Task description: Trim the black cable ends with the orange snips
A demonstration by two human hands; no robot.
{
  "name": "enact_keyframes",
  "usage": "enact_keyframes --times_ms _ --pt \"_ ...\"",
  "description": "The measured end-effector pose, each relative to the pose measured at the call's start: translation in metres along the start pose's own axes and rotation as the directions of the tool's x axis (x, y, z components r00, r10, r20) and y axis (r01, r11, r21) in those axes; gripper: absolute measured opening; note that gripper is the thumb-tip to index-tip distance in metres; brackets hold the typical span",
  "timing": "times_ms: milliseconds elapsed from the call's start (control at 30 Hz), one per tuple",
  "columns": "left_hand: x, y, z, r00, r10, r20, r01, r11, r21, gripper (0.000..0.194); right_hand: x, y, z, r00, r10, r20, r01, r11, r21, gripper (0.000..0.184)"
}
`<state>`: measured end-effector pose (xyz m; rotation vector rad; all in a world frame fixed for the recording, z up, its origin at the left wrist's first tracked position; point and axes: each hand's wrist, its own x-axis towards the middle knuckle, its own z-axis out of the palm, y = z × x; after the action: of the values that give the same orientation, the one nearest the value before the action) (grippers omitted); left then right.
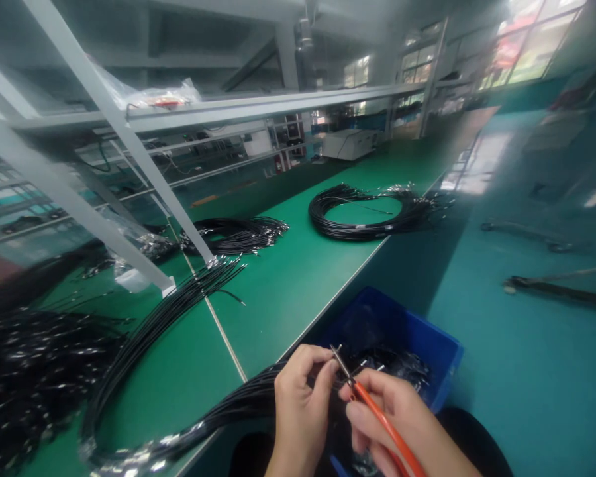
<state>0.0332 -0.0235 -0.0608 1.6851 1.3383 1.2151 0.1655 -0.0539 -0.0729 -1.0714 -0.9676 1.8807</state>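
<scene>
My right hand [390, 414] is closed around the orange handles of a pair of cutters [377, 411]. Their slim metal jaws point up and left, slightly apart, right by the thumb of my left hand [302, 401]. The thumb and forefinger of that left hand are pinched together; what they hold is too small to make out. A thick bundle of black cables [228, 404] curves over the green table and passes behind my left hand. Below the jaws, a blue bin [442, 371] holds clear plastic and dark pieces.
Coiled black cables [360, 232] lie on the green table [278, 298], with another cable coil [228, 232] farther left. A large cable pile [44, 377] covers the left side. White shelf posts [163, 192] rise from the table. Dark metal legs [551, 288] stand on the floor at right.
</scene>
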Motion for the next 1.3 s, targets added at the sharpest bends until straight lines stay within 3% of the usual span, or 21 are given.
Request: enact_keyframes --times_ms 200,300,333,467,533,633,833,933,1100,1300 --pt "0.002 -0.005 0.003 0.999 0.011 0.031 -0.012 0.999 0.031 0.013 -0.003 0.004 -0.002 0.995 0.030 -0.098 -0.039 0.994 -0.099 0.023" --pt "0.004 -0.005 0.003 0.998 0.037 0.049 -0.040 0.997 0.059 0.011 -0.008 0.008 -0.003 0.961 -0.097 -0.260 0.054 0.984 -0.168 0.019" --pt "0.004 -0.004 0.003 0.998 0.047 0.052 -0.051 0.996 0.068 0.011 -0.009 0.008 -0.003 0.924 -0.182 -0.335 0.119 0.973 -0.200 0.020" --pt "0.002 0.002 0.002 0.994 0.097 0.056 -0.102 0.990 0.096 0.012 -0.006 0.001 0.002 0.692 -0.448 -0.566 0.289 0.891 -0.351 0.031" --pt "0.000 0.004 0.003 0.991 0.112 0.071 -0.120 0.986 0.113 0.011 0.000 -0.006 0.006 0.643 -0.490 -0.588 0.322 0.870 -0.373 0.032" --pt "-0.004 0.006 0.004 0.988 0.121 0.100 -0.135 0.978 0.157 0.013 0.009 -0.015 0.011 0.634 -0.507 -0.584 0.358 0.862 -0.359 0.030" --pt "-0.006 0.006 0.002 0.992 0.087 0.095 -0.098 0.988 0.116 0.013 0.016 -0.011 0.015 0.737 -0.374 -0.563 0.378 0.918 -0.116 0.033" --pt "-0.005 0.006 0.000 0.996 0.061 0.065 -0.065 0.996 0.063 0.012 0.015 -0.005 0.017 0.755 -0.364 -0.545 0.424 0.905 -0.017 0.031" --pt "-0.004 0.009 -0.001 0.998 0.061 0.035 -0.064 0.995 0.081 0.012 0.014 -0.004 0.021 0.710 -0.421 -0.565 0.488 0.872 -0.037 0.029" --pt "-0.008 0.009 0.002 0.992 0.113 0.049 -0.121 0.975 0.189 0.013 0.016 -0.002 0.021 0.646 -0.483 -0.591 0.413 0.872 -0.261 0.028"
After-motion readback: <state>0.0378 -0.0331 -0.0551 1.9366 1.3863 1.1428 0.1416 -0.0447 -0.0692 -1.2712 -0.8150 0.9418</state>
